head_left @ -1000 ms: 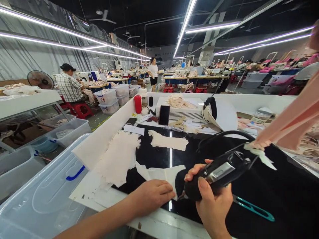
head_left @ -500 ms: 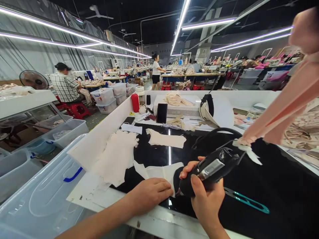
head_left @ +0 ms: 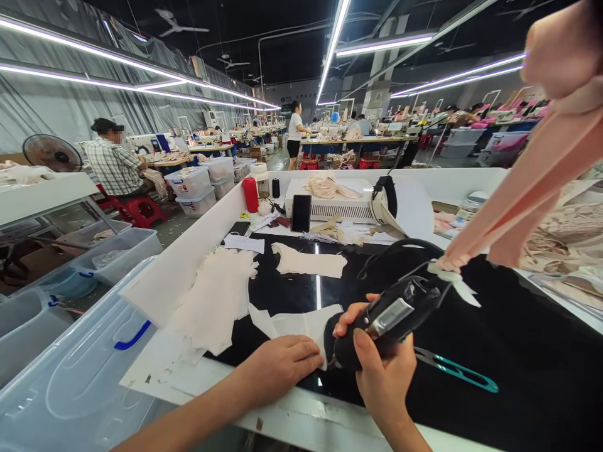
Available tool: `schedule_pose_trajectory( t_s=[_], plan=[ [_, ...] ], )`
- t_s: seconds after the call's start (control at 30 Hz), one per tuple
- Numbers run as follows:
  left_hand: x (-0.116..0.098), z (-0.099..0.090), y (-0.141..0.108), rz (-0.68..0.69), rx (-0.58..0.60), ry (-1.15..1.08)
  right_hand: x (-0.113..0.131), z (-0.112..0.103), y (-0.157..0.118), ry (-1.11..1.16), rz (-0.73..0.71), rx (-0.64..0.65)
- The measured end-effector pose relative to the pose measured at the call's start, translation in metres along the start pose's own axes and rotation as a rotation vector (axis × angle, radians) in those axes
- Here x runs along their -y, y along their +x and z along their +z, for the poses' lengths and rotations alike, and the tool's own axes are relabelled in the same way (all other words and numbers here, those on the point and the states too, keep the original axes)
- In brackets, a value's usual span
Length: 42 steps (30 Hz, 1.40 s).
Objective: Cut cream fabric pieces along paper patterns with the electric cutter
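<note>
My right hand [head_left: 384, 370] is wrapped around a black corded hand-held power tool [head_left: 391, 317] with a silver plate on its body; its exact kind I cannot make out. Pink fabric strips [head_left: 504, 201] tied near its rear end run up to the right. The tool's front end points left and down, at the right edge of a white fabric piece [head_left: 294, 323]. My left hand [head_left: 285, 367] lies on that piece's near edge, fingers stretched out flat and close together. To the right of the tool lie teal-handled thread snips [head_left: 464, 371], their tip partly hidden by my right hand.
A stack of cream fabric pieces [head_left: 214, 301] lies at the left, with another cream piece [head_left: 308, 262] farther back. Behind stand a phone [head_left: 300, 213], a white vented box [head_left: 330, 201] and a red container [head_left: 250, 194]. Plastic bins [head_left: 70, 351] stand at the left; seated workers are beyond.
The whole view has shifted slightly, so everything sits a little farther left. Both hands keep the same hold, and the tool stays at the fabric's right edge.
</note>
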<state>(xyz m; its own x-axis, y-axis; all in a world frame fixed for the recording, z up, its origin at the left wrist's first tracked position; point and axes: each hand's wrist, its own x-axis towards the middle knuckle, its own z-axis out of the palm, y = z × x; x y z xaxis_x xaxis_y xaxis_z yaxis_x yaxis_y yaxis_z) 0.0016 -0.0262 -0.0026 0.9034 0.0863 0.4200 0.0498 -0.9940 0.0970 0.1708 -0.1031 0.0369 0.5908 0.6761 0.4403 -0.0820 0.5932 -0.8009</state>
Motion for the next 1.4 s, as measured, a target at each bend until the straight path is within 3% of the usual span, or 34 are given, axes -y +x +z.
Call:
schedule_pose_trajectory(
  t_s=[0.53,1.1,1.4],
  plan=[
    [0.0028,-0.0029,-0.0025,0.012,-0.023,0.047,-0.0027,0.0014,0.0004,-0.021,-0.057,0.008],
    [0.0038,-0.0025,-0.0019,0.014,0.046,0.056,-0.0041,0.0001,-0.0022,-0.002,-0.041,0.008],
    [0.0037,-0.0018,-0.0024,0.018,0.007,0.074,-0.0038,0.0003,-0.0005,-0.011,-0.033,-0.007]
  ],
)
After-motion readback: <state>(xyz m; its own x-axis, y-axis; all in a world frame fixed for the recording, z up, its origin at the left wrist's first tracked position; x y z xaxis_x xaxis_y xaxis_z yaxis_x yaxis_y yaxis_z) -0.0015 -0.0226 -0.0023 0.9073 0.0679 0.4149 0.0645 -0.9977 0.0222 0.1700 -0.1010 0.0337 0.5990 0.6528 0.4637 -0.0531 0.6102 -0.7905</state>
